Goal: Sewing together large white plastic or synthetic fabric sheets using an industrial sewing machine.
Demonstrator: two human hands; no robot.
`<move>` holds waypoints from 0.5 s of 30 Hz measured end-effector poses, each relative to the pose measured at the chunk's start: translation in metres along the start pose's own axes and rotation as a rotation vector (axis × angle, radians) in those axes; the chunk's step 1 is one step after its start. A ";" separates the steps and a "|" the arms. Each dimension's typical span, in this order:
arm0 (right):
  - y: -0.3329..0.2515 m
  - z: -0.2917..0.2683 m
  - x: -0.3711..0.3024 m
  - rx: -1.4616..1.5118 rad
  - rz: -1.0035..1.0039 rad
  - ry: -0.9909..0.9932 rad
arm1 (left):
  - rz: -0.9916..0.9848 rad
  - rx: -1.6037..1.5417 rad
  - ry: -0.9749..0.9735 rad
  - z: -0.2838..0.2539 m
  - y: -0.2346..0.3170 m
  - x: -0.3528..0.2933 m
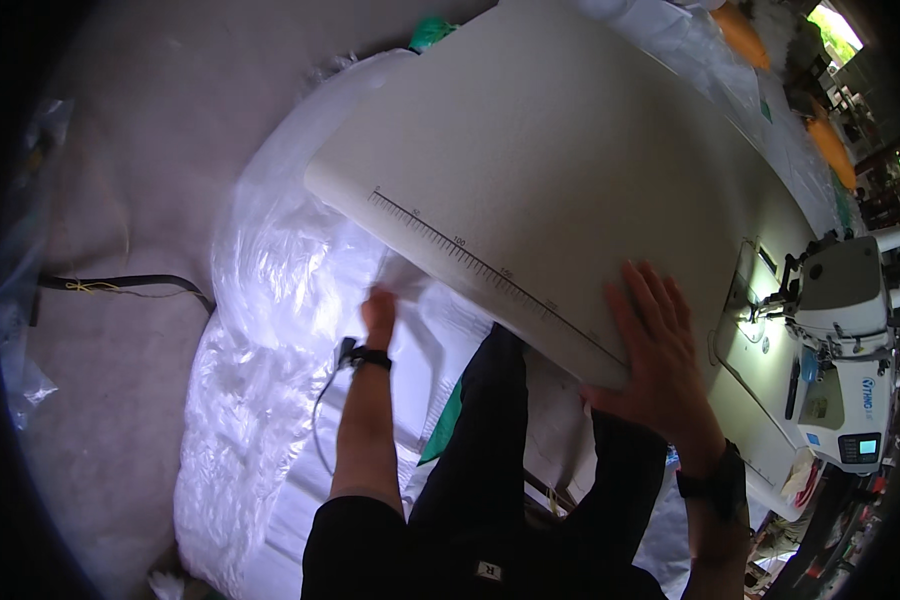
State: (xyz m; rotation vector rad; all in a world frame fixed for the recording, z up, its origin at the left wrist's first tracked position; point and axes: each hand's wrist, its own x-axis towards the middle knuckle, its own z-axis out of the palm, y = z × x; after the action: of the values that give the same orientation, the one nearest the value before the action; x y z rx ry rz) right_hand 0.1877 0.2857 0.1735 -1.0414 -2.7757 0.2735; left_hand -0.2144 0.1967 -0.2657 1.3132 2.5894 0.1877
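My right hand (655, 350) lies open on the front edge of a pale sewing table (570, 170), its fingers spread over the top and its thumb at the rim. A ruler scale (460, 240) runs along that edge. Lower and to the left, my left hand (378, 312) reaches down beside the table edge, over white material (400, 350) in clear plastic wrapping. Its fingers are blurred and partly lost against the bright white, so whether they grip anything does not show. A dark band with a cable circles my left wrist.
A white sewing machine (842, 320) with a lit needle area stands at the table's right. Bulky clear plastic (240, 430) lies along the left. A black hose (130, 283) crosses the floor. Orange bundles (832, 145) sit beyond the table. My legs (485, 420) are under its front edge.
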 end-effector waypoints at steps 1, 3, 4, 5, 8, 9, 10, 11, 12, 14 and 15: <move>0.001 -0.001 -0.002 -0.014 0.006 0.007 | -0.205 -0.167 0.203 -0.021 -0.017 0.006; -0.004 -0.001 -0.002 -0.005 -0.020 0.023 | -0.498 -0.485 0.508 -0.085 -0.079 0.009; -0.005 -0.001 -0.003 0.005 -0.035 0.044 | -0.562 -0.661 0.596 -0.113 -0.100 0.009; -0.001 -0.002 -0.006 -0.005 -0.029 0.045 | -0.555 -0.675 0.609 -0.125 -0.089 0.009; -0.013 -0.005 -0.008 0.045 -0.076 0.103 | -0.425 -0.535 0.699 -0.177 -0.124 -0.009; -0.012 -0.001 -0.008 0.028 -0.065 0.100 | -0.355 -0.553 0.622 -0.171 -0.100 -0.017; -0.007 0.002 -0.012 0.004 -0.057 0.109 | -0.315 -0.563 0.443 -0.164 -0.061 -0.028; -0.003 0.001 -0.015 -0.019 -0.059 0.115 | -0.260 -0.564 0.334 -0.165 -0.027 -0.038; -0.005 0.007 -0.015 -0.013 -0.075 0.119 | -0.128 -0.550 0.236 -0.178 -0.018 -0.054; 0.006 0.005 -0.023 -0.055 -0.067 0.143 | 0.024 -0.876 0.119 -0.212 0.047 -0.087; 0.001 0.005 -0.023 -0.050 -0.091 0.160 | 0.003 -1.017 0.050 -0.234 0.050 -0.102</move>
State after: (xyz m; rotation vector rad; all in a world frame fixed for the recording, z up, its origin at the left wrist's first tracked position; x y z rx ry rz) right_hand 0.2047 0.2710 0.1661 -0.9015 -2.6886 0.1051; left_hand -0.1787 0.1416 -0.0144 0.8893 1.9733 1.3209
